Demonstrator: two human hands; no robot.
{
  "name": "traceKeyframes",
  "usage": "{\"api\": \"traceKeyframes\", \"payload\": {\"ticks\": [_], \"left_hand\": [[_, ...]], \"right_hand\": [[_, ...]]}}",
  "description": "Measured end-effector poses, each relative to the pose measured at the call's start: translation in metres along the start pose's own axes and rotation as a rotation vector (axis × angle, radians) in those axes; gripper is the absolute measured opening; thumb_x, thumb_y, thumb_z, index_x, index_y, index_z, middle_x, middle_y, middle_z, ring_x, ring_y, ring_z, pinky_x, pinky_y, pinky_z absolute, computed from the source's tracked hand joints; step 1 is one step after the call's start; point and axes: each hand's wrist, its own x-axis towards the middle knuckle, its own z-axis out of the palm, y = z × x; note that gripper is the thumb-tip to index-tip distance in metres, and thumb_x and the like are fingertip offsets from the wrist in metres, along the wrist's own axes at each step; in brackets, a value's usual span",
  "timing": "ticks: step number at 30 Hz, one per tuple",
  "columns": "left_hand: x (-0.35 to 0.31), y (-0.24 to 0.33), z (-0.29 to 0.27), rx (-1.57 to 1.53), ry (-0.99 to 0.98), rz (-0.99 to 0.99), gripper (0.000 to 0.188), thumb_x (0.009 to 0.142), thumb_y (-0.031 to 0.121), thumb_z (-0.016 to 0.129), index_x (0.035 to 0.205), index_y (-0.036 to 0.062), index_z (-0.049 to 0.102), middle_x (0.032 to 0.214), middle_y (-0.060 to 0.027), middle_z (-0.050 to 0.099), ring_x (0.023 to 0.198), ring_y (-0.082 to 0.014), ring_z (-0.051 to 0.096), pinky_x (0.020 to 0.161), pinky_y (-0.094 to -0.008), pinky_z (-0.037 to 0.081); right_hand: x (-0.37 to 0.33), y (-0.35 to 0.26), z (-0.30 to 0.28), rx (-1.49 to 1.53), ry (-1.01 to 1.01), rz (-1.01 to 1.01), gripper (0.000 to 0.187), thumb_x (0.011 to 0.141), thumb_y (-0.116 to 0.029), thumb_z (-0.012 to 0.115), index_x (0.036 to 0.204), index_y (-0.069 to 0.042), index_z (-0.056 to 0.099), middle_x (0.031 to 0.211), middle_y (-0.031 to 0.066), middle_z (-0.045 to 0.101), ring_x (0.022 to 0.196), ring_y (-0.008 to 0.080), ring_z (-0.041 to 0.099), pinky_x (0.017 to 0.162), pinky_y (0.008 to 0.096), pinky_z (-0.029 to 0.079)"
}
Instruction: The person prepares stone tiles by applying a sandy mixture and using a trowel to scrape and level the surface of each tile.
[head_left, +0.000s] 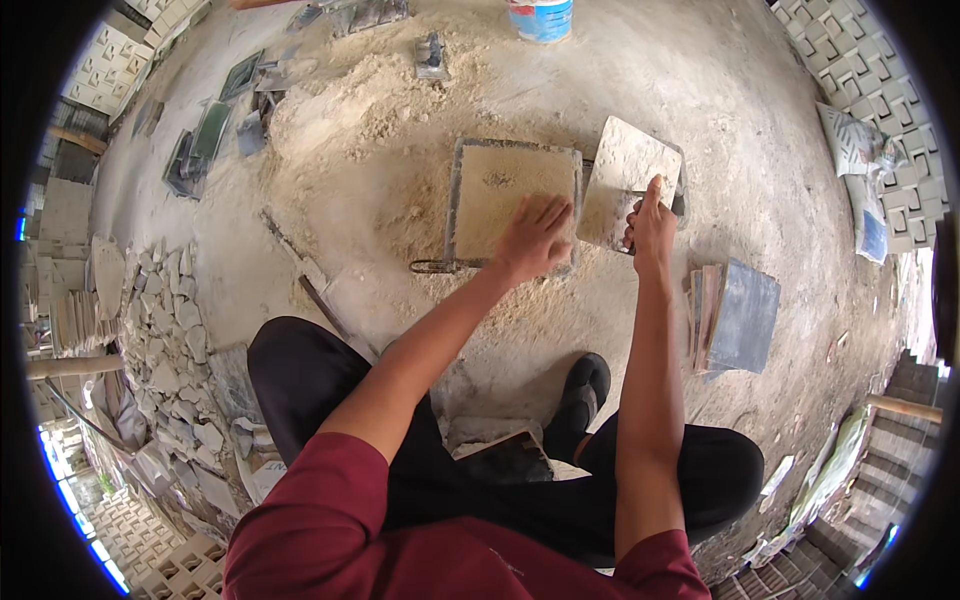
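Note:
A square dark-framed mould lies on the ground in front of me, filled level with sandy powder. My left hand lies on the powder near the mould's right side, fingers stretched out and holding nothing. To the right of the mould, my right hand is wrapped round the handle of a flat, powder-dusted rectangular plate. Its index finger points along the plate. The plate is tilted, overlapping a dark flat piece behind it. A metal loop handle juts from the mould's near left corner.
Loose sandy powder is heaped beyond the mould. A blue and white bucket stands at the far side. Stacked dark sheets lie right of my foot. Broken slabs pile up at left, and patterned blocks line the far right.

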Motion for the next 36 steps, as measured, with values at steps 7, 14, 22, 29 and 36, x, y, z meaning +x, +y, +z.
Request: {"api": "traceKeyframes", "payload": {"ticks": [7, 14, 22, 29, 36], "left_hand": [[-0.048, -0.120, -0.037, 0.218, 0.134, -0.623, 0.064, 0.098, 0.048, 0.032, 0.149, 0.0099, 0.025, 0.156, -0.0129, 0.021, 0.146, -0.0297, 0.012, 0.113, -0.0619, 0.004], [-0.071, -0.133, -0.022, -0.248, 0.104, -1.098, 0.072, 0.099, 0.054, 0.022, 0.147, 0.0008, 0.027, 0.152, -0.0240, 0.026, 0.143, -0.0354, 0.020, 0.115, -0.0562, 0.008], [-0.078, -0.144, -0.015, -1.104, 0.600, -1.210, 0.078, 0.097, 0.060, 0.027, 0.143, -0.0022, 0.034, 0.142, -0.0271, 0.040, 0.134, -0.0396, 0.037, 0.110, -0.0426, 0.028], [-0.075, -0.102, -0.014, -0.466, 0.556, -1.180, 0.069, 0.098, 0.051, 0.036, 0.136, -0.0065, 0.039, 0.137, -0.0272, 0.045, 0.126, -0.0413, 0.045, 0.105, -0.0476, 0.033], [0.004, -0.142, -0.023, -0.187, 0.525, -1.119, 0.060, 0.099, 0.045, 0.039, 0.132, -0.0048, 0.043, 0.130, -0.0278, 0.050, 0.122, -0.0412, 0.048, 0.099, -0.0525, 0.039]], "right_hand": [[0.009, 0.034, 0.037, -0.626, -0.060, -0.278, 0.071, 0.093, -0.059, 0.045, 0.083, 0.008, 0.067, 0.081, 0.0276, 0.066, 0.080, 0.0409, 0.065, 0.074, 0.0478, 0.050], [-0.013, 0.062, 0.089, -0.685, -0.075, -0.332, 0.063, 0.096, -0.050, 0.044, 0.083, 0.008, 0.065, 0.086, 0.0337, 0.064, 0.090, 0.0476, 0.063, 0.081, 0.0515, 0.049], [-0.052, 0.082, 0.168, -0.654, -0.330, -0.453, 0.060, 0.095, -0.050, 0.046, 0.081, 0.006, 0.062, 0.077, 0.0340, 0.062, 0.079, 0.0513, 0.061, 0.071, 0.0538, 0.050], [-0.122, 0.114, 0.134, -0.711, -0.367, -0.415, 0.055, 0.095, -0.047, 0.048, 0.078, 0.004, 0.056, 0.074, 0.0348, 0.060, 0.074, 0.0530, 0.060, 0.065, 0.0572, 0.048], [-0.039, 0.067, 0.168, -0.761, -0.384, -0.419, 0.063, 0.095, -0.053, 0.045, 0.083, 0.006, 0.061, 0.076, 0.0337, 0.062, 0.078, 0.0494, 0.063, 0.069, 0.0525, 0.051]]}}
